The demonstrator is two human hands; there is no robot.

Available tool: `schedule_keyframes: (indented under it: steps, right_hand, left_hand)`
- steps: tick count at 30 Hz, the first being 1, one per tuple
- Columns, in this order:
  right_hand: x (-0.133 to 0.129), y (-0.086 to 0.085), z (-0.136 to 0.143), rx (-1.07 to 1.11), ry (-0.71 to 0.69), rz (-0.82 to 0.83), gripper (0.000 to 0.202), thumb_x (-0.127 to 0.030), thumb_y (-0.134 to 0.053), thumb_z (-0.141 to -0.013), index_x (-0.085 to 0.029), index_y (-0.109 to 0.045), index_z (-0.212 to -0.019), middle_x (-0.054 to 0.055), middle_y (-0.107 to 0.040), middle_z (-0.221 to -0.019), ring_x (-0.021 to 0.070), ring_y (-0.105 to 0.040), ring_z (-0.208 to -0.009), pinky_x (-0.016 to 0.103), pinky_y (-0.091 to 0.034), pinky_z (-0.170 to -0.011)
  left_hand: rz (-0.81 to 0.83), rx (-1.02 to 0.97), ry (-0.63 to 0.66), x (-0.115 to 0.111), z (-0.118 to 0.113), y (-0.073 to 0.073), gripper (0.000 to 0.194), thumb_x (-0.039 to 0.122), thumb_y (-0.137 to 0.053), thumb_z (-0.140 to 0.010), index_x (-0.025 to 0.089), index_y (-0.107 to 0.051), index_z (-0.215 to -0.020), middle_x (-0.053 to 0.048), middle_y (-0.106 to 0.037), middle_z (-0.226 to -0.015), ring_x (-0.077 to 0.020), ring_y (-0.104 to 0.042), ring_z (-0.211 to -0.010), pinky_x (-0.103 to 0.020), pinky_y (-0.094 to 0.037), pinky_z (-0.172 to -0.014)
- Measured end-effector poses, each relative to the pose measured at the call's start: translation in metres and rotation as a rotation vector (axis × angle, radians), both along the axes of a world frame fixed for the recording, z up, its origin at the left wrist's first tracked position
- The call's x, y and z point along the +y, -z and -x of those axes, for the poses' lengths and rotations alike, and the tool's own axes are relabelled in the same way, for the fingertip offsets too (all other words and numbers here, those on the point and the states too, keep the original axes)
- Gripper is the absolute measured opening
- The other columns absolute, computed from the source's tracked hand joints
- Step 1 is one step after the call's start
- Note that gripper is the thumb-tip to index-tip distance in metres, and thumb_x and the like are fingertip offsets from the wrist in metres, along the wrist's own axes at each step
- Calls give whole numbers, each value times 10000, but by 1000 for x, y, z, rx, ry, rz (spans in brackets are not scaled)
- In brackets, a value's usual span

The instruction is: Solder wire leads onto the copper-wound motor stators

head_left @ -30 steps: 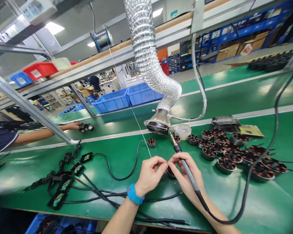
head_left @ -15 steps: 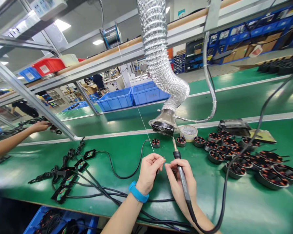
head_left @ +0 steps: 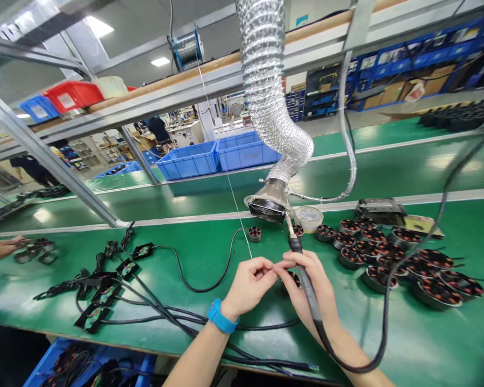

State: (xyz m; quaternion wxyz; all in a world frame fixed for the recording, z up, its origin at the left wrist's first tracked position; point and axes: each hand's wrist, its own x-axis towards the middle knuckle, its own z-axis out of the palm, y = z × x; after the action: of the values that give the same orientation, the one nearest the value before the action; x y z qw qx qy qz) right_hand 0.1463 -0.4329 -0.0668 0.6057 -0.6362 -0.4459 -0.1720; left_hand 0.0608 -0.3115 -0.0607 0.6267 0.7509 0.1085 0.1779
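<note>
My left hand (head_left: 252, 287) pinched thin wire (head_left: 239, 212), fingertips closed; my right hand (head_left: 317, 282) gripped the soldering iron (head_left: 308, 293). On the worktop (head_left: 145, 301), one coil ring (head_left: 255, 234) seemed cabled, several clustered rings (head_left: 350, 258) uncabled.

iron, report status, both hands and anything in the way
Right hand holds iron, tip up toward hood. Left hand pinched, wire running to it. Close by: coil, partly hidden by right hand.

Crinkled shiny metallic duct (head_left: 262, 70) over glossy green tabletop (head_left: 210, 252).
</note>
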Motion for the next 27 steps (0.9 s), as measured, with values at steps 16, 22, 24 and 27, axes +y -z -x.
schedule_keyframes:
  steps: [16,22,24,27]
  right_hand:
    - [-18,22,-14,32,20,113,214,-166,-563,-965,-243,-610,-1158,45,-612,-1039,150,-656,-907,263,-531,-835]
    - [-36,20,-19,324,111,66,201,-301,-525,-997,-212,-665,-1111,-11,-629,-712,119,-605,-588,235,-502,-590]
    - [-40,22,-19,357,87,48,217,-321,-504,-1003,-193,-679,-1011,-31,-563,-592,108,-538,-490,228,-448,-495]
    - [-43,28,-18,349,57,42,229,-319,-499,-1003,-190,-681,-949,-47,-518,-529,97,-488,-429,221,-397,-442]
  left_hand:
    - [17,83,-53,0,-15,13,186,292,-579,-876,139,-583,-769,6,-520,-718,-108,-428,-684,-228,-338,-643]
    - [28,140,-78,4,-23,18,183,293,-581,-858,142,-584,-755,9,-521,-706,-111,-430,-678,-227,-335,-641]
    - [34,162,-73,5,-25,20,181,291,-584,-852,141,-585,-751,9,-520,-702,-110,-426,-673,-227,-328,-635]
    - [43,167,-64,7,-28,24,181,292,-584,-855,139,-593,-759,10,-519,-701,-109,-425,-674,-228,-327,-636]
